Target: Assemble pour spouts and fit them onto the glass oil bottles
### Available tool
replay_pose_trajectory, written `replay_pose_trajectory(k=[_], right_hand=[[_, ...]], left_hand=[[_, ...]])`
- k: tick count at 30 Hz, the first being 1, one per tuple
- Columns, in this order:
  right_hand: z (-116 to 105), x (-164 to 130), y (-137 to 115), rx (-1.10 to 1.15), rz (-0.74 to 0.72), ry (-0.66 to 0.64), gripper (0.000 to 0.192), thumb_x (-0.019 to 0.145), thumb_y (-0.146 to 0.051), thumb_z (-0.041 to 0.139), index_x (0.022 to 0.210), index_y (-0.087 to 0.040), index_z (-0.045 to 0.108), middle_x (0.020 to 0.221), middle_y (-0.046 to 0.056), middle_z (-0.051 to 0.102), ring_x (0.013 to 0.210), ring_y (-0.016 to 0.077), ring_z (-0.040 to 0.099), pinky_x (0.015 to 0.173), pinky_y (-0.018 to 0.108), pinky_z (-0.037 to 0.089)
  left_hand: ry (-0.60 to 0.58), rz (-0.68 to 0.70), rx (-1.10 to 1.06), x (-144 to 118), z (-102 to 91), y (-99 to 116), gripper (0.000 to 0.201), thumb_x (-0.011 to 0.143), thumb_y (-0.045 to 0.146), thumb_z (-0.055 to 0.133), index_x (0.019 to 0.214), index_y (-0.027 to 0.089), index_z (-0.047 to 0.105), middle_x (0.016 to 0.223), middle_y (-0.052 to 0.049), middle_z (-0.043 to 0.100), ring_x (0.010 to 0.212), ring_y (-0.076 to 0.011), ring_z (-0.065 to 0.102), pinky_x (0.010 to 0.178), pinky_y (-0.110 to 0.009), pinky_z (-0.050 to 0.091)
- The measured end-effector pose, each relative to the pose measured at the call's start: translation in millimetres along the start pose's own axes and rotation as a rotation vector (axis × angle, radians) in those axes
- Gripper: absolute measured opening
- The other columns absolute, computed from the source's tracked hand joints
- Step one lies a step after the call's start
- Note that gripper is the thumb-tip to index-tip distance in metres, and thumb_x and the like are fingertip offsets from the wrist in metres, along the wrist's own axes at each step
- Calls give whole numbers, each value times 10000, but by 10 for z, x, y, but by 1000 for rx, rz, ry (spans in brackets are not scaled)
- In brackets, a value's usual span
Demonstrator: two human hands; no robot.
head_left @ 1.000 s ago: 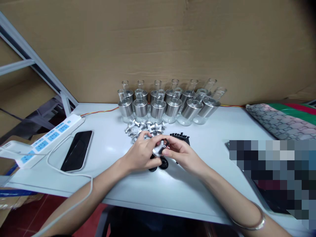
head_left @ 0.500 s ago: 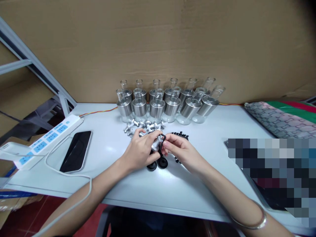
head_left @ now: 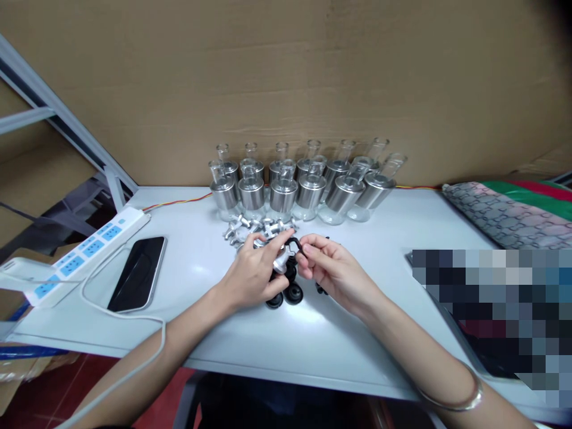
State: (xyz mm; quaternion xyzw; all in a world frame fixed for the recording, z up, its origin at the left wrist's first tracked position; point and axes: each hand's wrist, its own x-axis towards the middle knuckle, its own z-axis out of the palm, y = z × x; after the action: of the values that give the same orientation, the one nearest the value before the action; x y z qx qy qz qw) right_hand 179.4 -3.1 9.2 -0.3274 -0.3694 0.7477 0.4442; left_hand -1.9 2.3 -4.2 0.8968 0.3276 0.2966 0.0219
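Observation:
My left hand (head_left: 252, 271) grips a small silver metal fitting (head_left: 283, 260) over the middle of the white table (head_left: 277, 345). My right hand (head_left: 328, 268) pinches a thin black rubber ring (head_left: 295, 243) and holds it against the top of that fitting. Just below the hands lie black rubber caps (head_left: 284, 296). Behind the hands sits a pile of silver fittings (head_left: 257, 228), and behind that stand two rows of glass bottles with metal collars (head_left: 297, 187).
A phone (head_left: 137, 272) lies at the left beside a white power strip (head_left: 74, 255) with its cable looping over the table. Patterned fabric (head_left: 500, 217) lies at the right. A cardboard wall (head_left: 286, 83) backs the table. A metal frame (head_left: 67, 125) slants at the left.
The right hand has pulled the black ring up and out from the fitting's side toward its top. The left hand has turned the fitting slightly. Both hands stay in the same spot.

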Motion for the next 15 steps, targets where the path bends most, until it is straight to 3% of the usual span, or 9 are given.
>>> replay_pose_trajectory(k=[15], right_hand=[[-9, -26, 2, -6, 104, -87, 310, 725, -364, 758, 758, -173, 516, 602, -29, 647, 476, 59, 575, 491, 168, 417]], left_hand=[[3, 31, 33, -2, 16, -6, 569, 806, 188, 451, 1343, 129, 274, 803, -2, 686, 696, -184, 623, 908, -413, 375]])
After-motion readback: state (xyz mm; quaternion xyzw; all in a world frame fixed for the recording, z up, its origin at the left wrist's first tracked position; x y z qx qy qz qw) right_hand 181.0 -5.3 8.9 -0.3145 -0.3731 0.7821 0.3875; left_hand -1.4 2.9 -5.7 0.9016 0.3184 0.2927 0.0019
